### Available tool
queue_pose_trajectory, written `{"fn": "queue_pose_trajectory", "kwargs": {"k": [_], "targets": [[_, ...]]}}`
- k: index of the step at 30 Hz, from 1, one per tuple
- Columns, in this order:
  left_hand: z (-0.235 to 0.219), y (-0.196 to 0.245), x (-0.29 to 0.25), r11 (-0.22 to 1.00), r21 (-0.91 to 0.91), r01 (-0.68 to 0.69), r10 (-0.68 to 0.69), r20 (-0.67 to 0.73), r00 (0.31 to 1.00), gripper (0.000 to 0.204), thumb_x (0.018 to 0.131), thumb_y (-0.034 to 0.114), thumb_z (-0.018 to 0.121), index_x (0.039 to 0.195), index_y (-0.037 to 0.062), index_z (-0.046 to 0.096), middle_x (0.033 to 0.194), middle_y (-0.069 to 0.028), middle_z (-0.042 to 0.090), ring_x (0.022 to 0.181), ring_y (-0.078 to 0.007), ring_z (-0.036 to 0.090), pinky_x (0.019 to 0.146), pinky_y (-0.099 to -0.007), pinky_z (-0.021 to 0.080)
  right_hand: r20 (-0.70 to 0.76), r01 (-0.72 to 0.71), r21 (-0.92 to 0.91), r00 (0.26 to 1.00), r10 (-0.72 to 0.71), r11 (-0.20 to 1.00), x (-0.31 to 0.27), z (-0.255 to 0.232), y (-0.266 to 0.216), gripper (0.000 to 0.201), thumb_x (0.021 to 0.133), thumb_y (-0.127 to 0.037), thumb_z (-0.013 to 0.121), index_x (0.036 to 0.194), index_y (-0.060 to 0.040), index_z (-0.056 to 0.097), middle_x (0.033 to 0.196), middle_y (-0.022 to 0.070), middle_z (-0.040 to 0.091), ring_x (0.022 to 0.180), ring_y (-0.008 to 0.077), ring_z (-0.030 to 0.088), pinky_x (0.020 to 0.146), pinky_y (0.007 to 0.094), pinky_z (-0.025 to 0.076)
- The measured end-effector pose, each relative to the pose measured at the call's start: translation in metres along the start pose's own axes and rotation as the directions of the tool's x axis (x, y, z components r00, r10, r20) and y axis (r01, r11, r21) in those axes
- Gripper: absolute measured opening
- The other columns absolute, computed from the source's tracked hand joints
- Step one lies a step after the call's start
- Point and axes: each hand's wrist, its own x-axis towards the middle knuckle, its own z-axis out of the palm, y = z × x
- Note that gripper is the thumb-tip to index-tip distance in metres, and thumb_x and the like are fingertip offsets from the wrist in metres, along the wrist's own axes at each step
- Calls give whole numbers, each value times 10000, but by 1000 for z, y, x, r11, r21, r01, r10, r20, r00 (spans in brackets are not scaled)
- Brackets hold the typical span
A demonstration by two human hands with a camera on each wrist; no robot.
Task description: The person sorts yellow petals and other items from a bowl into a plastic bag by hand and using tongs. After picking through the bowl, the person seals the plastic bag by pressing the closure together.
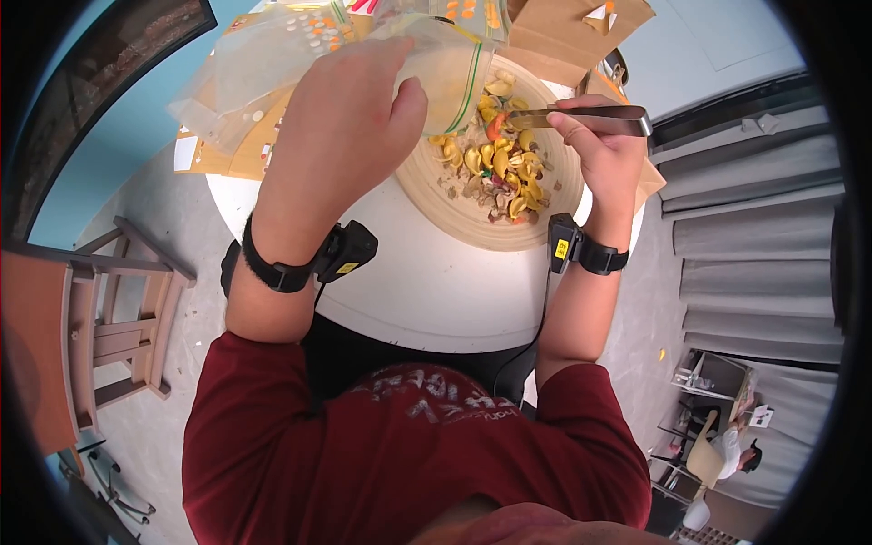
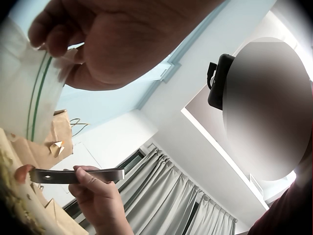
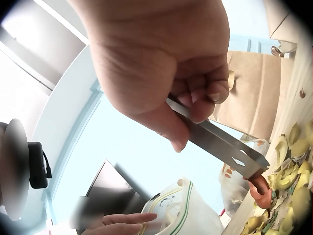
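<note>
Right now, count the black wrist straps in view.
2: the left strap, round the wrist behind the left hand; the right strap, round the wrist behind the right hand.

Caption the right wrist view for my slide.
Metal tongs, gripped in the right hand, pinch an orange piece beside yellow pieces, with a zip-top bag and brown paper bag beyond.
</note>
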Motion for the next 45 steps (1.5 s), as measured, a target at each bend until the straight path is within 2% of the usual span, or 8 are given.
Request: {"fn": "queue_pose_trajectory", "kwargs": {"k": [5,12,16,23,32,36,37,45], "targets": [[-1,1,0,1000,17,14,-14,36,999,366,929,148,667,1232,-55,698,965,-236,728,777,-363,699,737,-400,537,-168,-48,221,982,86,974,-4,-5,-10,170,841,-4,818,970,86,754,866,107,731,712,146,632,671,262,493],[2,-3,-1,999,34,-8,5,83,997,331,930,140,647,1187,-63,698,1035,-258,725,966,-431,691,878,-453,540,-196,61,710,974,114,702,-7,13,-20,216,875,53,756,1072,109,688,843,138,703,710,203,636,694,302,513],[1,-4,-2,998,55,-23,19,80,997,344,924,117,620,1204,-70,688,972,-251,719,909,-426,690,837,-457,537,-207,46,432,977,49,901,-11,18,-28,229,911,30,729,1126,94,684,917,125,702,774,193,642,743,307,498],[1,-3,1,999,44,5,-8,59,998,376,922,103,599,1237,-86,678,894,-246,704,839,-410,683,796,-463,529,-252,15,339,965,76,941,-3,-1,-14,222,849,38,785,1040,114,702,896,160,736,725,180,648,704,291,518],[3,-4,0,998,57,-28,26,44,999,384,918,92,602,1254,-78,678,874,-241,697,818,-395,681,778,-451,529,-222,112,597,975,29,795,-11,29,-29,266,853,27,793,1098,86,708,1019,161,734,844,189,677,789,289,534],[-2,-1,1,997,79,-4,3,18,1000,393,910,68,602,1271,-65,679,801,-214,681,703,-337,668,693,-405,520,-265,112,115,961,-78,987,-9,18,-24,303,805,-19,853,1069,76,739,1048,144,750,853,160,685,798,248,526],[-1,-2,0,997,76,3,-2,-14,1000,398,908,64,600,1277,-62,679,768,-201,669,661,-308,648,665,-390,508,-322,29,256,945,57,966,-10,15,-30,250,793,-28,864,1000,64,758,930,110,759,758,142,668,726,240,513],[-6,3,1,967,-43,249,-253,-97,963,428,911,68,593,1314,-44,683,553,-80,561,467,-107,500,509,-301,424,-113,-291,-90,953,281,953,3,-13,6,191,770,-101,843,867,35,750,766,57,712,658,117,607,622,280,456]]}}
